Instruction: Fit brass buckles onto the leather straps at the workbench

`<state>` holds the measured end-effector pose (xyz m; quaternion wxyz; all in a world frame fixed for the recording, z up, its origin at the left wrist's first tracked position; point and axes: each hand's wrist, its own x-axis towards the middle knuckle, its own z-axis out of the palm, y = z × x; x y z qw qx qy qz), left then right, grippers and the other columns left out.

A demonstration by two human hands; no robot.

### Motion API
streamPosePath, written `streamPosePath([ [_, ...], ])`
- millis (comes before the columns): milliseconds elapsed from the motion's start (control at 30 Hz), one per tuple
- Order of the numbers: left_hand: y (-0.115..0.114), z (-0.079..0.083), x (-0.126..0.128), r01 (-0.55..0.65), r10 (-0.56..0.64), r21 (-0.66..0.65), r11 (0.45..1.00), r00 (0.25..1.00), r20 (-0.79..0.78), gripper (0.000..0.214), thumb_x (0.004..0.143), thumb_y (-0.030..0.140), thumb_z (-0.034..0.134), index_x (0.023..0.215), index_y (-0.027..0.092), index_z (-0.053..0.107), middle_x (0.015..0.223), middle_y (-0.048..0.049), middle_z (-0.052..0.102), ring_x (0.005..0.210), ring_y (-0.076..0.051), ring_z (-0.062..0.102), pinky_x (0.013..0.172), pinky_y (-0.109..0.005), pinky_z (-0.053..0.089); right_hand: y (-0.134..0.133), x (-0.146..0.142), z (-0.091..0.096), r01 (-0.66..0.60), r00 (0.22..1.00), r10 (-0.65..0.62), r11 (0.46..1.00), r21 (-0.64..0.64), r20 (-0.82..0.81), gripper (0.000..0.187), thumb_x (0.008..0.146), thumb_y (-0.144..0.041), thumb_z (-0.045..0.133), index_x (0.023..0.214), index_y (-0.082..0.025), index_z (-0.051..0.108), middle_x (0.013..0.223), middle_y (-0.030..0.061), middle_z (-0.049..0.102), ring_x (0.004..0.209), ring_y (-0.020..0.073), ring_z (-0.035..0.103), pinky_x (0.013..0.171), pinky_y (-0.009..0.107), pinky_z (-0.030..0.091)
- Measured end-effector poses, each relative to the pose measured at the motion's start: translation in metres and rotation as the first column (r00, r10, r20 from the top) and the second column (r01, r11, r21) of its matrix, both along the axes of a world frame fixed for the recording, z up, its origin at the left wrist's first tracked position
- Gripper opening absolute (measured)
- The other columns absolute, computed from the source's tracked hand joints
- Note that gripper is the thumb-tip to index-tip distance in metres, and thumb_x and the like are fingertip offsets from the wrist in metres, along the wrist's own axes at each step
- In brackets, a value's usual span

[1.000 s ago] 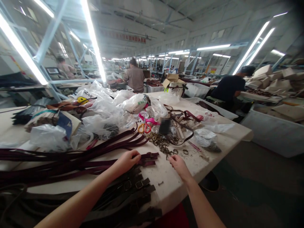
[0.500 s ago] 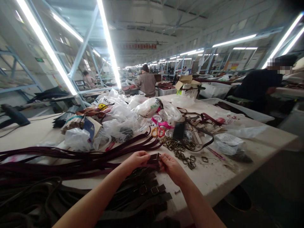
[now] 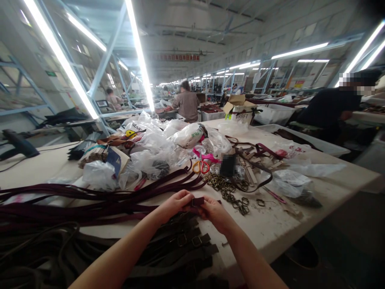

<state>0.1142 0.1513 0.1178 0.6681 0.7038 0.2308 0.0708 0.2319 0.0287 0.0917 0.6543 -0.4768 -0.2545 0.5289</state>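
- You have two hands in view: your left hand (image 3: 179,204) and right hand (image 3: 215,213).
- You hold one strap end (image 3: 197,201).
- Your desk (image 3: 255,230) carries well over a dozen heaped buckles (image 3: 221,182), too overlapped to count exactly; one single buckle (image 3: 260,202) beside them.
- Two framed buckles (image 3: 196,241) show near you.
- You face one pair of scissors (image 3: 205,167), one cardboard box (image 3: 238,112).

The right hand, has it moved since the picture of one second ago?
Yes: judged against the scissors, the right hand has moved leftward, away from the buckles, to the maroon strap end beside the left hand.
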Motion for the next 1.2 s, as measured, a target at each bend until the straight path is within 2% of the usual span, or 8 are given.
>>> streamPosePath([
  [100, -0.002, -0.006, 0.003, 0.003, -0.005, 0.026, 1.000, 0.998, 0.061, 0.043, 0.070, 0.046, 0.059, 0.100, 0.015, 0.055, 0.082, -0.0024, 0.059, 0.070, -0.012, 0.053, 0.063, -0.024, 0.043, 0.006, -0.003, -0.002, 0.007, 0.995, -0.004, 0.999, -0.032, 0.103, 0.039, 0.065, -0.051, 0.063, 0.077, -0.016, 0.052, 0.053, -0.0041, 0.048, 0.043, 0.0065, 0.034, 0.042, 0.021, 0.019],
  [233, 0.002, -0.010, 0.005, -0.052, 0.037, 0.175, 0.983, 0.996, 0.085, 0.029, 0.072, 0.034, 0.059, 0.093, 0.014, 0.059, 0.083, -0.0030, 0.059, 0.074, -0.014, 0.053, 0.069, -0.026, 0.044, 0.012, -0.007, -0.004, 0.023, 0.991, -0.020, 1.000, -0.020, 0.132, 0.029, 0.064, -0.037, 0.065, 0.078, -0.015, 0.052, 0.057, -0.0035, 0.050, 0.048, 0.0075, 0.040, 0.045, 0.020, 0.025],
  [400, 0.007, -0.003, 0.003, -0.168, 0.086, 0.453, 0.875, 0.977, 0.197, 0.015, 0.072, 0.028, 0.056, 0.077, 0.014, 0.059, 0.084, -0.0036, 0.054, 0.076, -0.013, 0.049, 0.068, -0.024, 0.041, 0.020, -0.009, -0.010, 0.084, 0.992, -0.080, 0.996, -0.039, 0.093, 0.027, 0.062, -0.036, 0.065, 0.073, -0.015, 0.051, 0.059, -0.0023, 0.052, 0.050, 0.0084, 0.043, 0.048, 0.021, 0.031],
  [600, 0.006, 0.009, -0.003, -0.118, 0.101, 0.179, 0.977, 0.990, 0.103, 0.030, 0.074, 0.045, 0.052, 0.080, 0.016, 0.046, 0.058, 0.0053, 0.045, 0.051, -0.007, 0.040, 0.050, -0.020, 0.033, 0.031, -0.011, -0.013, 0.108, 0.993, -0.106, 0.993, -0.041, 0.059, 0.035, 0.059, -0.043, 0.069, 0.073, -0.015, 0.053, 0.062, -0.0019, 0.051, 0.052, 0.0089, 0.044, 0.049, 0.022, 0.033],
  [833, 0.004, 0.014, -0.003, -0.235, 0.221, 0.074, 0.969, 0.962, 0.162, 0.035, 0.070, 0.049, 0.055, 0.078, 0.016, 0.044, 0.059, 0.0058, 0.044, 0.050, -0.006, 0.039, 0.049, -0.019, 0.032, 0.030, -0.021, -0.005, 0.077, 0.996, -0.076, 0.997, 0.012, -0.036, 0.027, 0.061, -0.031, 0.068, 0.076, -0.015, 0.054, 0.063, -0.0029, 0.052, 0.055, 0.0080, 0.045, 0.054, 0.020, 0.036],
  [933, 0.005, 0.011, -0.001, -0.243, 0.219, 0.132, 0.961, 0.960, 0.176, 0.031, 0.070, 0.044, 0.055, 0.076, 0.016, 0.045, 0.061, 0.0048, 0.044, 0.052, -0.006, 0.039, 0.050, -0.019, 0.034, 0.030, -0.023, -0.007, 0.095, 0.995, -0.094, 0.995, 0.018, -0.015, 0.025, 0.063, -0.031, 0.067, 0.076, -0.014, 0.053, 0.063, -0.0026, 0.052, 0.056, 0.0084, 0.045, 0.054, 0.021, 0.036],
  [1033, 0.005, 0.008, -0.001, -0.256, 0.196, 0.392, 0.884, 0.962, 0.188, 0.018, 0.070, 0.032, 0.055, 0.073, 0.016, 0.048, 0.064, 0.0031, 0.047, 0.057, -0.009, 0.043, 0.054, -0.021, 0.036, 0.032, -0.025, -0.012, 0.136, 0.991, -0.136, 0.991, 0.000, -0.016, 0.026, 0.063, -0.033, 0.066, 0.075, -0.015, 0.052, 0.061, -0.0026, 0.051, 0.056, 0.0091, 0.046, 0.054, 0.021, 0.037],
  [1200, -0.001, 0.006, -0.004, -0.223, 0.222, 0.803, 0.552, 0.968, 0.116, 0.003, 0.071, 0.018, 0.050, 0.074, 0.018, 0.051, 0.071, 0.0000, 0.054, 0.066, -0.013, 0.049, 0.062, -0.024, 0.038, 0.040, -0.029, -0.020, 0.190, 0.981, -0.190, 0.982, -0.002, 0.036, 0.029, 0.063, -0.037, 0.064, 0.076, -0.015, 0.052, 0.060, -0.0028, 0.052, 0.054, 0.0101, 0.046, 0.053, 0.023, 0.038],
])
